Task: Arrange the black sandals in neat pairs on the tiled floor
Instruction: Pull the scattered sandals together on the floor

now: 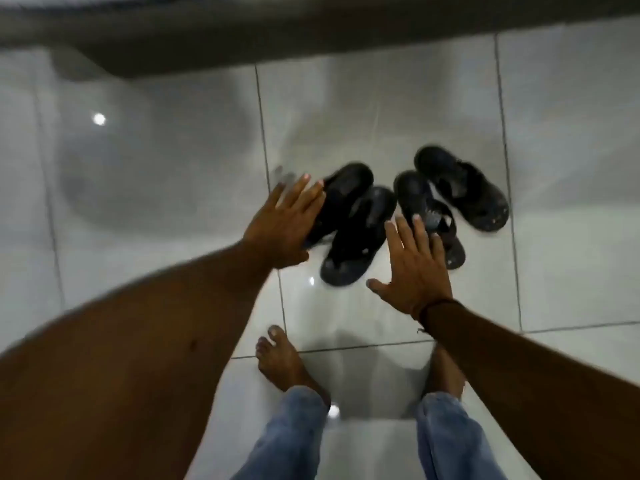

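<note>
Several black sandals lie in a loose cluster on the white tiled floor (381,109). One sandal (346,192) lies at the left, partly under another sandal (360,237) that overlaps it. A third sandal (420,202) points away from me, and a fourth sandal (464,188) lies angled at the far right. My left hand (284,226) hovers over the leftmost sandal with fingers spread, holding nothing. My right hand (414,268) is spread open above the near end of the third sandal. The frame is blurred.
My two bare feet (280,358) stand on the tiles just in front of the sandals, with blue jeans (446,441) at the ankles. A dark raised ledge or step (311,32) runs along the far edge of the floor.
</note>
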